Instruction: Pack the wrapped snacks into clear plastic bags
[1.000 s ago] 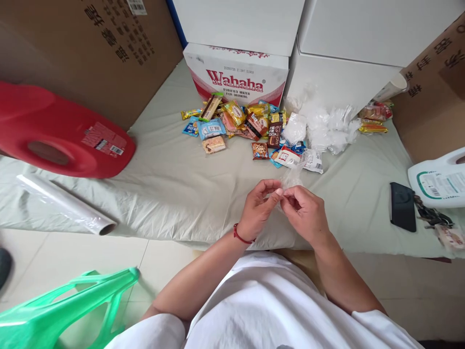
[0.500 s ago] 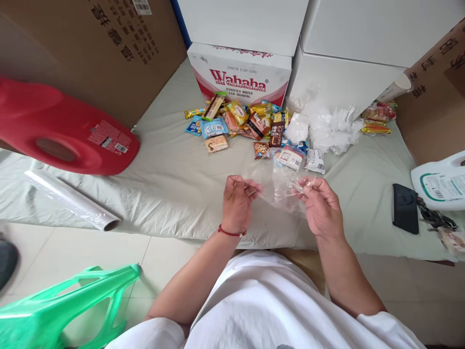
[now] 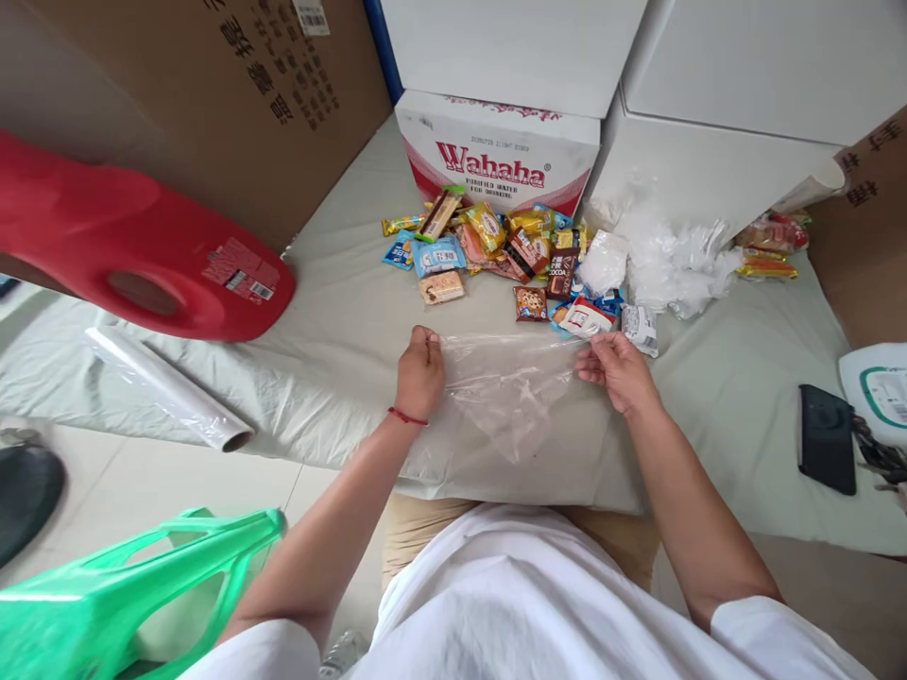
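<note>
A clear plastic bag (image 3: 514,397) is stretched between my two hands, its upper edge pulled nearly straight and its lower part hanging to a point. My left hand (image 3: 420,373) pinches the left corner, with a red cord around the wrist. At the opposite corner my right hand (image 3: 616,368) grips the film between thumb and fingers. Just beyond the bag lies a heap of wrapped snacks (image 3: 488,231). A white and red packet (image 3: 587,318) and a silver-white packet (image 3: 640,329) sit close to my right hand.
Behind the snacks stands a Wahaha water carton (image 3: 496,156). Crumpled clear bags (image 3: 673,260) lie to its right. A red jug (image 3: 162,274) and a roll of film (image 3: 170,387) are at left, a black phone (image 3: 827,439) at right. A green plastic stool (image 3: 156,576) stands on the floor.
My hands have moved apart, the left one going left, and the bunched plastic bag is now spread out between them. The view has shifted slightly.
</note>
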A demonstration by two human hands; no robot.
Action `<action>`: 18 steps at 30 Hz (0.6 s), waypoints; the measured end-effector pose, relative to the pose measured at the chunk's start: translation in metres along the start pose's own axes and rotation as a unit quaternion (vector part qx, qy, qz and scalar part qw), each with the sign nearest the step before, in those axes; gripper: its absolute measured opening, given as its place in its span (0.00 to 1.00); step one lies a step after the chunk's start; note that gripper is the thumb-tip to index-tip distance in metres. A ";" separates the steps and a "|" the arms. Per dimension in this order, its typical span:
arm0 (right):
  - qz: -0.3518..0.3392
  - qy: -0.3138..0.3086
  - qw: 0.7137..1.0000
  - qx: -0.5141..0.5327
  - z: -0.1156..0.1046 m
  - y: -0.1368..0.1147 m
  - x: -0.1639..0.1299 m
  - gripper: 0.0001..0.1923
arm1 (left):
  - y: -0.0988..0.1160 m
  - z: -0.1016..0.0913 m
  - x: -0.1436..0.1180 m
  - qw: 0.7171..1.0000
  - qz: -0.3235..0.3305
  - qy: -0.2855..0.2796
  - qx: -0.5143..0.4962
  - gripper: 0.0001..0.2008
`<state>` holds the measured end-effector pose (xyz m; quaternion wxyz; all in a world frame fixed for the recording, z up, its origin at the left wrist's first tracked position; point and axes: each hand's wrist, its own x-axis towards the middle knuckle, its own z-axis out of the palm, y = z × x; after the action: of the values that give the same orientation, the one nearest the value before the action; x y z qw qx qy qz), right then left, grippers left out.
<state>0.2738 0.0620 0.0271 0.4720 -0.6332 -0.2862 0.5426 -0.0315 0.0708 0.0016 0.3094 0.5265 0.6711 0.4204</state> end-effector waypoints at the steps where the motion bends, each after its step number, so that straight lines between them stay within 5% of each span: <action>1: 0.008 -0.006 1.000 -0.014 0.004 0.002 0.001 0.27 | -0.001 0.005 0.001 1.000 0.010 0.007 0.014 0.10; 7: 0.002 -0.044 0.999 -0.032 0.026 0.017 -0.025 0.52 | -0.005 0.026 0.002 0.999 0.013 0.027 0.020 0.10; 12: 0.009 -0.038 0.999 0.028 0.022 0.015 -0.026 0.42 | -0.012 0.009 0.035 0.996 0.031 -0.008 0.084 0.06; 15: 0.010 -0.044 0.998 0.045 0.026 0.013 -0.029 0.39 | -0.003 -0.004 0.032 0.992 0.047 0.086 0.075 0.11; 18: -0.005 -0.055 0.997 0.056 0.040 0.018 -0.040 0.37 | 0.017 -0.012 -0.007 0.977 0.057 0.198 0.058 0.15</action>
<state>0.2234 0.0317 0.0290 0.4934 -0.5735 -0.2836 0.5893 -0.0322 0.0629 0.0220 0.1143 0.4872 0.7114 0.4934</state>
